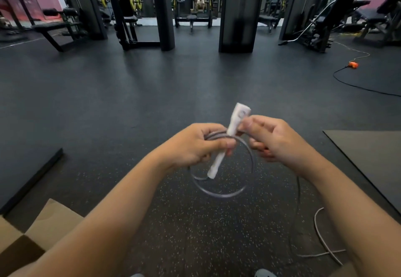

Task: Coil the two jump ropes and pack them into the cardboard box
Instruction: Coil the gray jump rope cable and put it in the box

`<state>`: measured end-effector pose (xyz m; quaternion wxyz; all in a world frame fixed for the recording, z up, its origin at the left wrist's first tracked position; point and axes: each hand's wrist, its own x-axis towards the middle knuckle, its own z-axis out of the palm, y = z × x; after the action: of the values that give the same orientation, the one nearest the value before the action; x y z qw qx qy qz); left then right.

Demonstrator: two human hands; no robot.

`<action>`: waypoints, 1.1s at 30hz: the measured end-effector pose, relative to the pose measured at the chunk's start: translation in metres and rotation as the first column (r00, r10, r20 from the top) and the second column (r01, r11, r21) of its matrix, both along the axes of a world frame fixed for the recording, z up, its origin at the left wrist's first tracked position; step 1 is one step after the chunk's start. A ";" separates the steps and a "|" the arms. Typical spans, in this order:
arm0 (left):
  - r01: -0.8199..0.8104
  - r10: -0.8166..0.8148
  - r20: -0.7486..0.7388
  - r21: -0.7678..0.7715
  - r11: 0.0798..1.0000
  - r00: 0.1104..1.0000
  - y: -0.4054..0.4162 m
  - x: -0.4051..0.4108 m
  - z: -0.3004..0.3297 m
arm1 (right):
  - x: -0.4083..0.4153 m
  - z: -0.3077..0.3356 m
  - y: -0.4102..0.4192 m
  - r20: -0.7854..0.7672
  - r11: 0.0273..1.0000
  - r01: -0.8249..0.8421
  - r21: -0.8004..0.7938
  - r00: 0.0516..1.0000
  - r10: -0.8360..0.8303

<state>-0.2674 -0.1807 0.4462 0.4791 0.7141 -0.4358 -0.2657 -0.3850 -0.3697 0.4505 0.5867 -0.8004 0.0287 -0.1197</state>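
**Mid-coil on the first rope, both hands busy**

So my left hand (195,144) is curled shut around a bundle of grey rope loops (223,194) plus one white handle (217,164), which pokes down and out below the fist at a slant. Thumb is pressed across the top of the bundle, fingers wrapped under. My right hand (275,140) is pinching the second white handle (237,117) between thumb and forefinger, near its lower end; the other fingers are loosely curled in, and I can't tell if they're touching the cord too. That handle sticks up and away from me, a bit blurred.

The coil hangs below my hands as a rough circle, a few turns thick at the top where I'm gripping it, thinner and see-through-ish at the bottom. One loose strand drops from under my right wrist down to the speckled floor (195,233).

A paler rope (321,235) lies on the floor by my right forearm, crossing over itself. The cardboard box (52,218) sits at the bottom left corner, flaps open, partly hidden by my left arm.
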 end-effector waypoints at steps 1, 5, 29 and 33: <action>-0.040 0.035 -0.072 -0.066 0.997 0.997 0.001 0.003 0.001 | -0.001 0.002 -0.004 -0.026 0.996 0.067 0.060 0.998 -0.065; -0.202 0.161 -0.213 -0.189 0.961 0.964 0.000 0.003 0.000 | -0.002 -0.001 -0.024 -0.046 0.958 0.287 -0.011 0.957 -0.288; -0.629 0.400 -0.637 -0.175 0.757 0.658 -0.018 -0.022 -0.020 | 0.021 -0.032 0.030 0.114 0.933 0.304 0.192 0.937 -0.329; -0.607 0.533 -0.407 -0.069 0.791 0.742 0.003 0.004 -0.016 | 0.020 -0.025 0.006 0.111 0.916 0.397 0.066 0.909 -0.402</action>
<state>-0.2635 -0.1780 0.4301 0.6782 0.6996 -0.1220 -0.1891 -0.3648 -0.3633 0.4258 0.5670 -0.7564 0.1584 -0.2852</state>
